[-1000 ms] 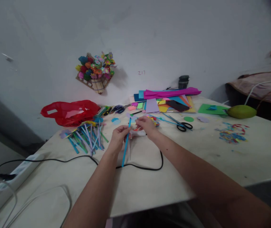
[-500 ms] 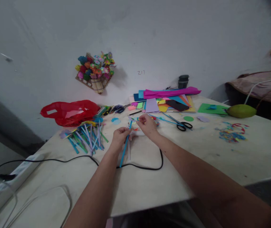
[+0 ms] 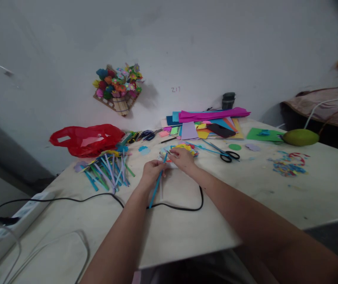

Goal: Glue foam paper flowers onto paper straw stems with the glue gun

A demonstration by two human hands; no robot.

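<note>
My left hand [image 3: 152, 172] is closed around a thin blue paper stick [image 3: 156, 192], which slants with its lower end toward me. My right hand [image 3: 183, 161] has its fingertips pinched beside the stick's upper end; whatever is between them is too small to make out. Just behind the right hand lie yellow and red paper flower pieces [image 3: 191, 148], partly covered by it. Below the hands a pale stick [image 3: 161, 189] points toward me. Some white and orange item under the fingers is mostly hidden.
Left of my hands lie several paper sticks [image 3: 109, 171] and a red plastic bag [image 3: 89, 139]. Scissors [image 3: 226, 154], paper scraps [image 3: 289, 167] and a green fruit [image 3: 301, 137] are to the right. Coloured sheets [image 3: 213, 115] lie at the back. A black cord [image 3: 183, 209] loops across the front.
My right hand has come down slightly, its fingers now nearer the top of the blue stick, and more of the yellow flower pieces shows. My left hand still holds the stick, barely moved.
</note>
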